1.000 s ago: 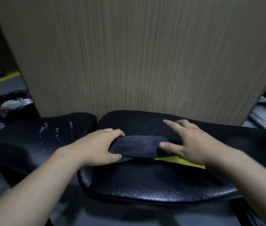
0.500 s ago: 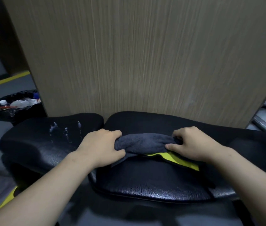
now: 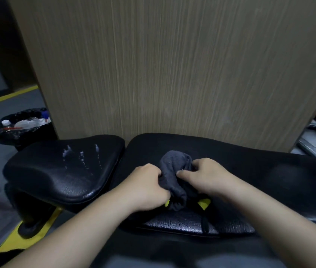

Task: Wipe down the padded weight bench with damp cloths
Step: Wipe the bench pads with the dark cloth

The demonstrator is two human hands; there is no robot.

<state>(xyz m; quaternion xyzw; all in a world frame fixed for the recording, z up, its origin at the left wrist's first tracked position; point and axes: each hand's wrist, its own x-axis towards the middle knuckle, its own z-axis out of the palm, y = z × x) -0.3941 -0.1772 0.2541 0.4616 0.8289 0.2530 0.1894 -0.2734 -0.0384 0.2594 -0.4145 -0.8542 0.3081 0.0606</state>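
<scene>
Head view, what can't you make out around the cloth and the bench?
Head view only:
Left hand fingers: buried in the grey cloth.
Yellow patch: mostly under that cloth and the right hand; what it is, unclear.
Bin contents: too small and dim.

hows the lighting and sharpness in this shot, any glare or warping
Head view: dim overall, so the black right pad loses detail; glare glints on the left pad along its near edge; the wood panel leans and bows with wide-angle distortion; left hand, right hand and the grey cloth they grip look slightly soft.
</scene>
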